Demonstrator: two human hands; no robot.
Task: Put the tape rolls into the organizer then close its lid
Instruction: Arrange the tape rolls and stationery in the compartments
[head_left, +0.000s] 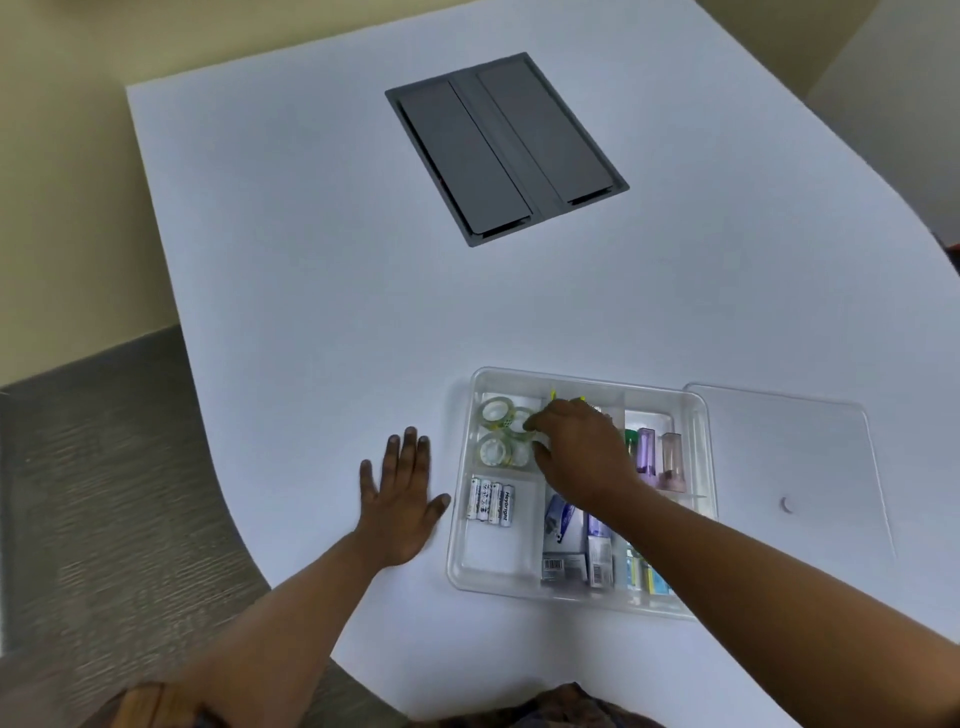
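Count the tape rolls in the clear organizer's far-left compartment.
4 clear tape rolls show in the clear plastic organizer: far left, far right at the right hand fingertips, near left, near right. The hand may hide more.

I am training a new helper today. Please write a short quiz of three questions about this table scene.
1. True or false: the lid already covers the organizer.
2. Which compartment holds the tape rolls? A) far left B) near left C) far right
3. Which hand rests flat on the table, outside the organizer?

Key:
1. False; it lies on the table to the right.
2. A; the batteries take the near left one.
3. The left hand; the right hand reaches toward the tape rolls.
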